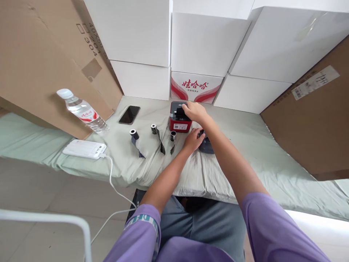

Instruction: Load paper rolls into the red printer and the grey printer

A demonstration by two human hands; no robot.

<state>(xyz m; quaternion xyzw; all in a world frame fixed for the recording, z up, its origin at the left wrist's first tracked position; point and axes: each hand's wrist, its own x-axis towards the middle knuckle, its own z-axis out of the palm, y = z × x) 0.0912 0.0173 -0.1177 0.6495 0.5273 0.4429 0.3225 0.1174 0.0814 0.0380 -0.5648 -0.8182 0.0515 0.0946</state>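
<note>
A small red and black box-shaped device [180, 126], possibly a printer, stands on the cloth with a white label on its front. Over its top and right edge lies my right hand [195, 112], thumb on the lid and fingers curled round the side, partly hidden. Just below, my left hand [193, 140] closes its fingers on the left edge of a dark device [206, 146]. My right forearm covers part of that dark device. Three small dark rolls, the left roll [134, 133], middle roll [153, 128] and right roll [173, 136], stand with their strips trailing.
A phone [129, 115], a water bottle [86, 113] and a white power bank [85, 149] with a cable [111, 171] lie at the left. White boxes [201, 43] line the back. Large cartons, left [49, 54] and right [313, 120], flank the cloth-covered surface [261, 160].
</note>
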